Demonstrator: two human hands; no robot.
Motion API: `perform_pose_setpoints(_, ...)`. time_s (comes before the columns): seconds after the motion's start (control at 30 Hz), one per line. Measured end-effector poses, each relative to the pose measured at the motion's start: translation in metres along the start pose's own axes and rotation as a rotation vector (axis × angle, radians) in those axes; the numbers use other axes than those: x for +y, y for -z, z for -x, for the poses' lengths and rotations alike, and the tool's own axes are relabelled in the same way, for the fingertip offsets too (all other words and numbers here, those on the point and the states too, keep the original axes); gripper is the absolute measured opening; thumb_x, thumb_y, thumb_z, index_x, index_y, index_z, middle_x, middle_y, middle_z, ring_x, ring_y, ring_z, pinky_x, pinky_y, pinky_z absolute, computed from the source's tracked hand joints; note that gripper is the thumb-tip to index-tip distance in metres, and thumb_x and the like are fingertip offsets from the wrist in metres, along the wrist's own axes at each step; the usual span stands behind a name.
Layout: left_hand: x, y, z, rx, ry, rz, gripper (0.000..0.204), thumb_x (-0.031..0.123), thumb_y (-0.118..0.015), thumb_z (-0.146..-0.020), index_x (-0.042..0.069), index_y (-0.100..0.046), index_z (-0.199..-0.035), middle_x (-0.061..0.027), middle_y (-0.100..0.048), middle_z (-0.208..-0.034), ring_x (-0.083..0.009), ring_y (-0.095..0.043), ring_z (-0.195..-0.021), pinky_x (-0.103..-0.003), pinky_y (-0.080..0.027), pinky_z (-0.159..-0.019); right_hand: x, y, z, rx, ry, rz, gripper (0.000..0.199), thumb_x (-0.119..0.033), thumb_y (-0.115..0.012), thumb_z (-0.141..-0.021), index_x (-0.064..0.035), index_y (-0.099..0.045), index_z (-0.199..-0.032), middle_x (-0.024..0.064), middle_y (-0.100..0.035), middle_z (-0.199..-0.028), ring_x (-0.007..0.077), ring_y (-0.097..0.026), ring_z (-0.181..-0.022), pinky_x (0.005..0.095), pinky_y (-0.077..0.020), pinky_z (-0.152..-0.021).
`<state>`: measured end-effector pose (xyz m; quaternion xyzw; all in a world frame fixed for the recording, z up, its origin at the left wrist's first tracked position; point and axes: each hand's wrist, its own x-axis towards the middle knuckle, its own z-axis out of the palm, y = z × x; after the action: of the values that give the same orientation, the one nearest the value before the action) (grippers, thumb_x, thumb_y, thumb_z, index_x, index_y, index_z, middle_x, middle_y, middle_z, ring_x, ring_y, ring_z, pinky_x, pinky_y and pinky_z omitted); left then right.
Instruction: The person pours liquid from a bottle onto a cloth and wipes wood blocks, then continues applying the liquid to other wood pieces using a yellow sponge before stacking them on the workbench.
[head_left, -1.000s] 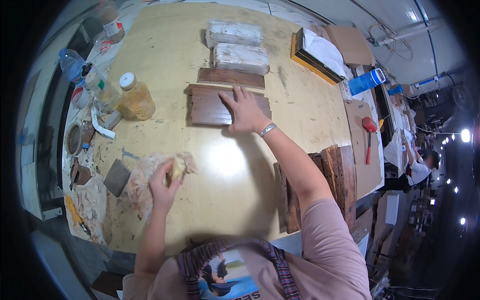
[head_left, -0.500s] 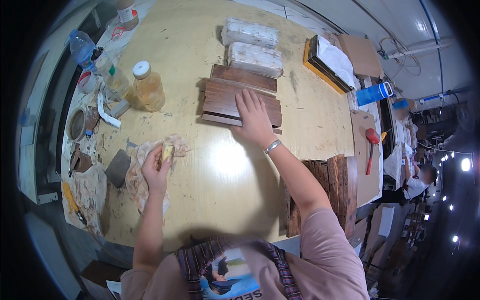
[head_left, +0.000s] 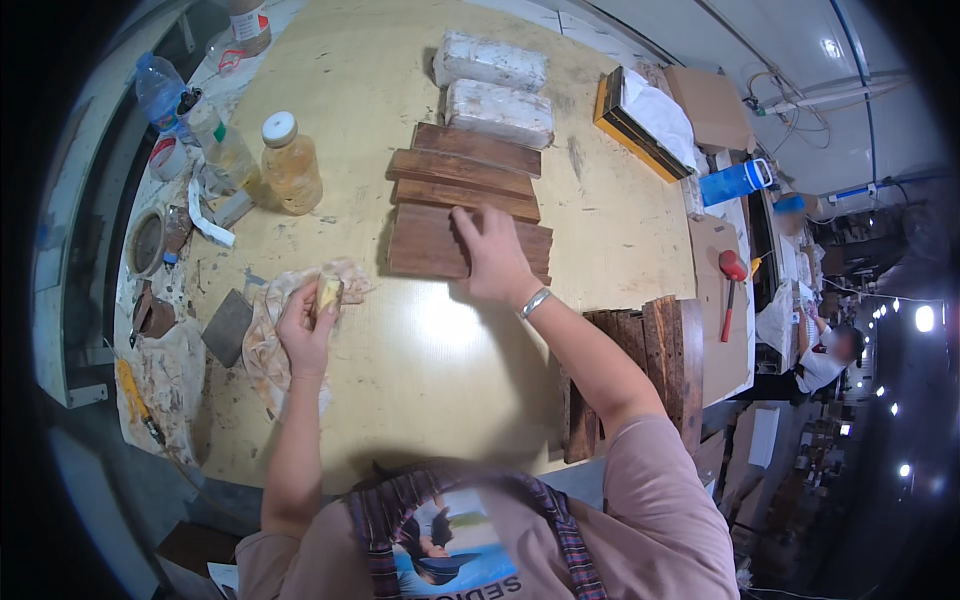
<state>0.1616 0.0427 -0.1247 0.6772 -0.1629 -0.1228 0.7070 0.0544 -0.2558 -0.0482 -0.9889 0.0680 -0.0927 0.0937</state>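
My left hand [head_left: 306,325] is closed around a small pale-yellow piece [head_left: 329,291], held upright between thumb and fingers; its exact kind I cannot make out. It hovers over a stained cloth [head_left: 272,310] at the left of the table. My right hand [head_left: 494,258] rests on the nearest group of brown wooden strips [head_left: 425,243], its fingers bent over their far edge. Under the palm the strips are partly hidden. Beyond it lie more wooden strips [head_left: 463,180], then two white wrapped blocks [head_left: 497,108]. A dark grey flat pad [head_left: 228,328] touches the cloth's left side.
A lidded jar of amber liquid [head_left: 292,172] and several bottles stand at the left. More dark strips [head_left: 660,350] are stacked at the right, near a red-headed mallet [head_left: 731,272] and a blue bottle [head_left: 735,182]. A person [head_left: 830,358] is in the far right background.
My right hand's fingers have gone from flat to bent on the strips. The near strips have come apart from those behind, showing a broad face. My left hand keeps its hold.
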Motion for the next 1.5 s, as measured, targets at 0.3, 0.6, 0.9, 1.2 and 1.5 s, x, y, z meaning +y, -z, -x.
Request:
perform_pose_setpoints(0.3, -0.013, 0.005, -0.002, -0.006, -0.043, 0.058, 0.033, -0.003, -0.064, -0.086, -0.007, -0.059, -0.118, -0.0077, -0.065, -0.103, -0.0122, -0.062, -0.09, -0.025, -0.051, -0.079, -0.019, 0.03, -0.022, -0.294, -0.23, -0.169, 0.091, -0.017, -0.08, -0.058, -0.0044, -0.043, -0.141, 0.0254, -0.059, -0.11, 0.0384, -0.059, -0.1, 0.0398, -0.0472, -0.09)
perform_pose_setpoints(0.6, -0.011, 0.006, -0.002, -0.021, -0.049, 0.05, 0.033, -0.004, -0.063, -0.086, -0.008, -0.058, -0.119, -0.0085, -0.064, -0.104, -0.0123, -0.063, -0.09, -0.024, -0.052, -0.077, -0.042, 0.025, 0.025, -0.899, -0.353, -1.31, 0.091, -0.02, -0.08, -0.062, 0.0042, -0.043, -0.142, 0.0164, -0.059, -0.125, 0.0225, -0.054, -0.115, 0.0305, -0.0404, -0.102)
perform_pose_setpoints(0.9, -0.005, 0.004, 0.001, 0.027, -0.057, -0.002, 0.033, -0.006, -0.062, -0.086, -0.008, -0.059, -0.119, -0.009, -0.065, -0.105, -0.013, -0.063, -0.092, -0.025, -0.052, -0.079, -0.015, 0.007, 0.028, -0.858, -0.172, -0.891, 0.095, -0.052, -0.081, -0.067, -0.0072, -0.047, -0.143, 0.0215, -0.037, -0.142, 0.0377, -0.032, -0.136, 0.042, -0.0267, -0.115)
perform_pose_setpoints(1.2, -0.003, 0.004, 0.0, 0.04, -0.067, -0.179, 0.035, -0.004, -0.068, -0.077, -0.005, -0.063, -0.111, -0.0086, -0.066, -0.1, -0.0147, -0.063, -0.088, -0.027, -0.051, -0.079, 0.065, -0.01, -0.071, -0.123, -0.063, 0.179, 0.114, -0.042, -0.092, -0.054, -0.01, -0.035, -0.148, 0.0234, -0.033, -0.147, 0.0424, -0.029, -0.138, 0.0525, -0.03, -0.113)
perform_pose_setpoints(1.5, 0.005, 0.001, 0.002, 0.047, -0.132, -0.328, 0.038, -0.002, -0.069, -0.072, -0.004, -0.063, -0.11, -0.0119, -0.065, -0.098, -0.0219, -0.062, -0.087, -0.031, -0.05, -0.081, 0.094, 0.007, -0.129, -0.473, -0.137, -0.112, 0.073, -0.02, -0.078, -0.067, -0.0075, -0.052, -0.135, 0.0174, -0.057, -0.115, 0.0365, -0.058, -0.108, 0.0378, -0.0471, -0.097)
